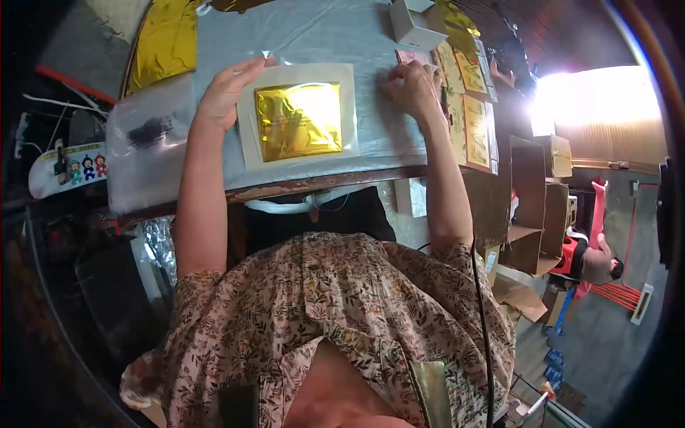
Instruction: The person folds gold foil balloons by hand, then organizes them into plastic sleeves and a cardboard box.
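A cream sheet (pixel 348 107) with a square of shiny gold foil (pixel 300 121) on it is in front of me, near the table's front edge. My left hand (pixel 232 93) grips its upper left corner, with the fingers along the top and the thumb by the left side. A bit of clear film (pixel 267 55) shows at those fingertips. To the right, my right hand (pixel 416 89) is closed, with its fingers bent down beside a small pink packet (pixel 414 57). What sits between those fingers is hidden.
Grey plastic sheeting (pixel 300 32) covers the table. Clear plastic bags (pixel 153 143) lie at left, below gold foil (pixel 165 46). A white open box (pixel 419 25) stands at the back right. Gold lettered cards (pixel 474 128) line the right edge. Cardboard boxes (pixel 526 185) and another person (pixel 598 260) are farther right.
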The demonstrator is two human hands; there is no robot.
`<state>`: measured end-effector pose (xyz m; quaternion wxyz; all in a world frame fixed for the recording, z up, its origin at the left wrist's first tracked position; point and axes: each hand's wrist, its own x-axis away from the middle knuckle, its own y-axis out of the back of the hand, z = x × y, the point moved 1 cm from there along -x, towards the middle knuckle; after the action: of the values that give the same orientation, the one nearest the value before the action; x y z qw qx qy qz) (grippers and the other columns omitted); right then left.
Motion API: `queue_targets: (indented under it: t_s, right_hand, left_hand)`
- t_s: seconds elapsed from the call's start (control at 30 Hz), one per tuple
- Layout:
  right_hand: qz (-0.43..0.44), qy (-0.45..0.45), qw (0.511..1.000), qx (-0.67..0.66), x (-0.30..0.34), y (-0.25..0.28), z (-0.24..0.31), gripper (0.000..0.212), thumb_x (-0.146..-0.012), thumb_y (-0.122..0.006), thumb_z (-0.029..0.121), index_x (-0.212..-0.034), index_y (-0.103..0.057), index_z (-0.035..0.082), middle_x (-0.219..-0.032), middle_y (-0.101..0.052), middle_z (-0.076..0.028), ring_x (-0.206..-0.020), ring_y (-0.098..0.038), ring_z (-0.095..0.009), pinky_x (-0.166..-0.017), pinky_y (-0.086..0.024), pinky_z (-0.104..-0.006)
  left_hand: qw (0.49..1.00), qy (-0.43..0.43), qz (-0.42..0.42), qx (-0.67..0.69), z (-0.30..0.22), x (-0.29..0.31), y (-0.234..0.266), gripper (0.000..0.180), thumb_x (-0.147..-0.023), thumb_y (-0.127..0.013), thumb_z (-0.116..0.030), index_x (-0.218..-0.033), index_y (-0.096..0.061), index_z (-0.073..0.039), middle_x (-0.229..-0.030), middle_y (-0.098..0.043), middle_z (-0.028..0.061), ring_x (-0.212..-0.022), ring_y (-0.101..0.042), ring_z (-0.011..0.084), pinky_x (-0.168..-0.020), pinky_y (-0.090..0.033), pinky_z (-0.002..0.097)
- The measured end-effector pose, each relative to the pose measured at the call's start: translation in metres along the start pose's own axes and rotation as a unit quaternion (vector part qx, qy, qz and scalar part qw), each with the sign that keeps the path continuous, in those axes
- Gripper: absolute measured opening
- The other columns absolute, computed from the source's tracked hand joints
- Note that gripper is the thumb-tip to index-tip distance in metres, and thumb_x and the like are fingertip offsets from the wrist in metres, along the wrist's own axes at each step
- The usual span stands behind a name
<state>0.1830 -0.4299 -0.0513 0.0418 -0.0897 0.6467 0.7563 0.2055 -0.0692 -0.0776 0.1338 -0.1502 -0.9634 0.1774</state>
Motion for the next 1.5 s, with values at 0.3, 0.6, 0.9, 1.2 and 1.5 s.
queue_targets:
  t_s: [0.3, 0.6, 0.9, 1.2, 1.5]
  right_hand:
    - [0.083, 0.007, 0.987, -0.138, -0.026, -0.009, 0.0, 0.033, -0.08, -0.082, 0.031, -0.097, -0.077, 0.004, -0.1, -0.073, -0.018, -0.097, -0.069, -0.035, -0.089, -0.052, -0.0467]
    - [0.098, 0.099, 0.99, -0.037, -0.048, -0.011, 0.009, 0.023, -0.085, -0.071, 0.02, -0.093, -0.074, -0.001, -0.086, -0.075, -0.02, -0.08, -0.074, -0.032, -0.075, -0.058, -0.0408]
    - [-0.001, 0.005, 0.99, 0.141, -0.177, 0.072, -0.143, 0.023, -0.086, -0.07, 0.021, -0.098, -0.08, 0.003, -0.089, -0.077, -0.015, -0.078, -0.074, -0.017, -0.068, -0.057, -0.0304]
    - [0.22, 0.022, 0.824, -0.521, -0.066, 0.022, 0.015, 0.057, -0.094, -0.074, 0.03, -0.137, -0.06, -0.003, -0.12, -0.074, -0.013, -0.102, -0.072, -0.021, -0.093, -0.056, -0.0333]
    - [0.157, -0.04, 0.786, -0.596, -0.028, -0.043, 0.036, 0.026, -0.089, -0.079, 0.013, -0.111, -0.073, 0.0, -0.1, -0.076, -0.007, -0.088, -0.07, -0.014, -0.075, -0.055, -0.0292]
  left_hand:
    - [1.0, 0.004, -0.001, -0.001, -0.006, 0.002, -0.007, 0.039, -0.104, -0.063, -0.022, -0.135, -0.063, 0.002, -0.127, -0.069, 0.0109, -0.113, -0.067, 0.017, -0.099, -0.053, 0.0297]
    - [1.0, 0.013, -0.01, 0.025, 0.007, 0.0, 0.003, 0.039, -0.105, -0.062, -0.023, -0.135, -0.063, 0.001, -0.125, -0.07, 0.0102, -0.113, -0.067, 0.0174, -0.099, -0.053, 0.03]
    - [0.998, 0.01, 0.061, 0.016, 0.0, -0.013, -0.016, 0.038, -0.105, -0.061, -0.024, -0.135, -0.064, -0.001, -0.128, -0.069, 0.0093, -0.118, -0.065, 0.0172, -0.101, -0.052, 0.0307]
    - [0.999, -0.007, 0.012, 0.033, 0.006, 0.004, -0.001, 0.038, -0.106, -0.059, -0.026, -0.135, -0.064, -0.002, -0.128, -0.068, 0.0083, -0.12, -0.065, 0.0178, -0.103, -0.052, 0.0311]
    - [0.964, -0.114, -0.044, -0.235, 0.016, -0.004, 0.0, 0.038, -0.103, -0.065, -0.03, -0.133, -0.067, -0.007, -0.12, -0.072, 0.0084, -0.112, -0.068, 0.0184, -0.099, -0.054, 0.0319]
